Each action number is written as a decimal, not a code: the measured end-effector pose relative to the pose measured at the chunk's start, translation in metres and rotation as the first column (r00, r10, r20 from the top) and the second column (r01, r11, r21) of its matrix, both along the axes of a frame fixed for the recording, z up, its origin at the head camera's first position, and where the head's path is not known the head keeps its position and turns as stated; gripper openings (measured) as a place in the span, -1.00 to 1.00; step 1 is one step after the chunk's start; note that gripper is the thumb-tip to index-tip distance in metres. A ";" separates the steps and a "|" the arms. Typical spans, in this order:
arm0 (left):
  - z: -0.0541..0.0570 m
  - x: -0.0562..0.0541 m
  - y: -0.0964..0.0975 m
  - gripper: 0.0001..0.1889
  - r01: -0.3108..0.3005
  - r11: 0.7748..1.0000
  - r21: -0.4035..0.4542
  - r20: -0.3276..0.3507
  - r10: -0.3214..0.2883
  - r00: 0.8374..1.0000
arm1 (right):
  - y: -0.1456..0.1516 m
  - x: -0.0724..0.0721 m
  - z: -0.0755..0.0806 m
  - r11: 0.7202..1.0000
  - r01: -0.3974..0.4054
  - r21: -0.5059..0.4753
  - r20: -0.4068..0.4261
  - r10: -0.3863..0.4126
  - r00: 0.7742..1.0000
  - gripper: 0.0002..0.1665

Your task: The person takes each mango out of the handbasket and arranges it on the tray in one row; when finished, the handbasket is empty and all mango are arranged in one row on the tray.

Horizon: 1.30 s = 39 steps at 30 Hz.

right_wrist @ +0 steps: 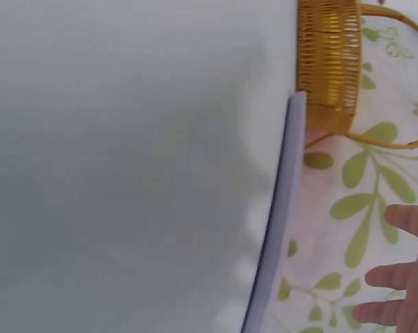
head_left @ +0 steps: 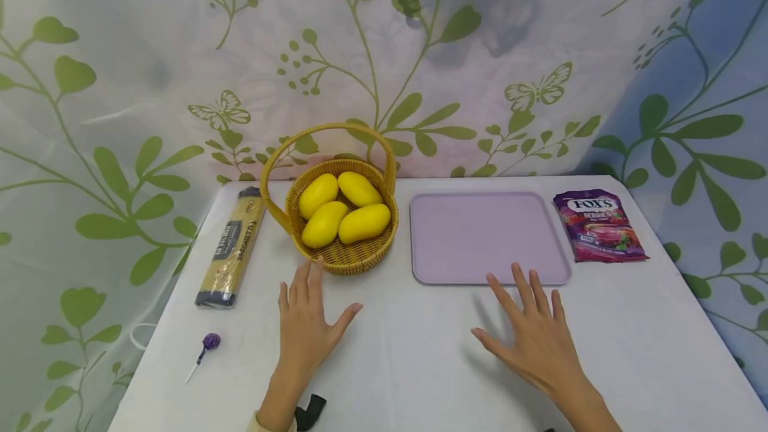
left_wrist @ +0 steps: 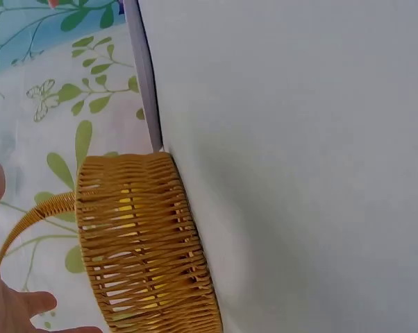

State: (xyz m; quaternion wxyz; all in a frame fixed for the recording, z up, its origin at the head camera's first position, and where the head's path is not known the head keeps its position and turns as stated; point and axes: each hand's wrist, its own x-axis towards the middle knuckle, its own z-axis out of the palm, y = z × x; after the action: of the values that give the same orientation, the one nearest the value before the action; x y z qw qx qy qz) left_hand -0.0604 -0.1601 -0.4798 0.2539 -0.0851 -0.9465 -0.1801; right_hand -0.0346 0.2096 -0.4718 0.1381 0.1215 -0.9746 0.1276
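Note:
Fingers spread, my left hand [head_left: 307,325] hovers over the table just in front of a woven basket [head_left: 345,265] and holds nothing. Several yellow mangoes [head_left: 325,225] lie inside the basket, whose tall handle arches over its back left. In the left wrist view the basket's woven side [left_wrist: 146,243] stands beyond the fingers. My right hand [head_left: 534,339], also spread and holding nothing, hovers in front of a pale purple tray [head_left: 489,239]. Its shadow falls on the white cloth. The tray's edge [right_wrist: 278,208] shows in the right wrist view, with the basket [right_wrist: 327,62] behind it.
On the left lies a pack of spaghetti [head_left: 231,249], with a purple-wrapped lollipop [head_left: 210,343] nearer the front. A Fox's Berries candy bag [head_left: 600,227] lies right of the tray. A leaf-patterned curtain [head_left: 444,72] hangs behind the white table [head_left: 396,352].

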 end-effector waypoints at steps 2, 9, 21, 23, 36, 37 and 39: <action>-0.001 -0.007 -0.002 0.05 -0.005 0.999 0.040 0.001 0.005 1.000 | -0.006 -0.006 0.003 0.999 -0.031 -0.020 -0.026 0.031 0.999 0.06; -0.007 -0.031 -0.010 0.07 -0.038 0.979 0.202 0.017 0.035 0.999 | -0.033 -0.035 0.021 0.985 -0.155 -0.080 -0.079 0.149 0.986 -0.06; -0.029 -0.065 -0.013 0.09 -0.020 0.892 0.451 0.051 -0.003 0.999 | -0.090 -0.089 0.046 0.920 -0.338 -0.198 -0.079 0.328 0.941 -0.07; -0.031 -0.066 -0.012 0.09 -0.018 0.873 0.488 0.059 -0.012 0.998 | -0.101 -0.097 0.047 0.908 -0.356 -0.222 -0.057 0.353 0.934 -0.07; -0.048 -0.064 -0.018 0.06 -0.003 0.791 0.612 0.056 -0.039 0.998 | -0.153 -0.137 0.055 0.852 -0.429 -0.300 -0.009 0.447 0.894 -0.15; -0.049 -0.064 -0.018 0.06 -0.003 0.792 0.611 0.054 -0.039 0.998 | -0.157 -0.139 0.055 0.848 -0.429 -0.312 0.002 0.452 0.892 -0.15; -0.050 -0.064 -0.018 0.06 -0.002 0.790 0.613 0.051 -0.038 0.998 | -0.166 -0.145 0.054 0.840 -0.429 -0.333 0.022 0.462 0.887 -0.16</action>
State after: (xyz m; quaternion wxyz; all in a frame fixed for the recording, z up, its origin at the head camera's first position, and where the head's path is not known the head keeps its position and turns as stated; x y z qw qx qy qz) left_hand -0.1248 -0.1784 -0.5299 0.2371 -0.0017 -0.8437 -0.4816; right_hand -0.1794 0.0441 -0.4176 0.0729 0.3144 -0.8916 0.3177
